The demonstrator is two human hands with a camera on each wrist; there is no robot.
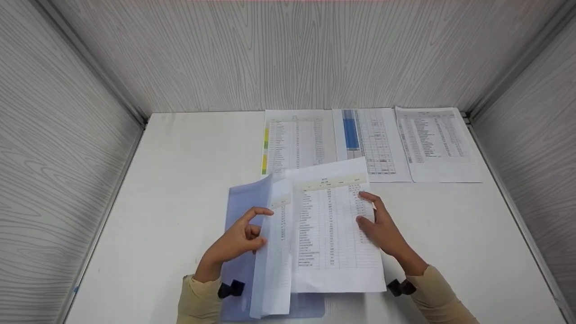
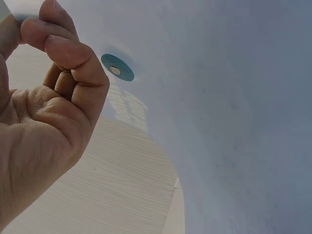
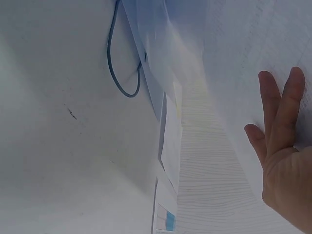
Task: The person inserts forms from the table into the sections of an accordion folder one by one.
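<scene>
A translucent blue document folder (image 1: pixel 245 202) lies at the table's near middle, its front cover lifted. My left hand (image 1: pixel 240 236) pinches the cover's edge between thumb and forefinger, the other fingers curled. In the left wrist view a round teal button (image 2: pixel 117 67) sits on the folder beside those fingers. A printed sheet (image 1: pixel 333 229) with a table stands tilted partly out of the folder, and a narrower strip of printed paper (image 1: pixel 279 265) shows at the cover. At the sheet's right edge my right hand (image 1: pixel 382 229) grips it, thumb and forefinger in front, other fingers behind.
Along the back edge of the white table (image 1: pixel 180 180) lie three printed sheets: one with a yellow-green strip (image 1: pixel 297 139), one with a blue column (image 1: pixel 375 144) and a grey-headed one (image 1: pixel 436 144). Wood-grain panels (image 1: pixel 297 54) enclose three sides. A blue cord (image 3: pixel 111 63) loops beside the folder.
</scene>
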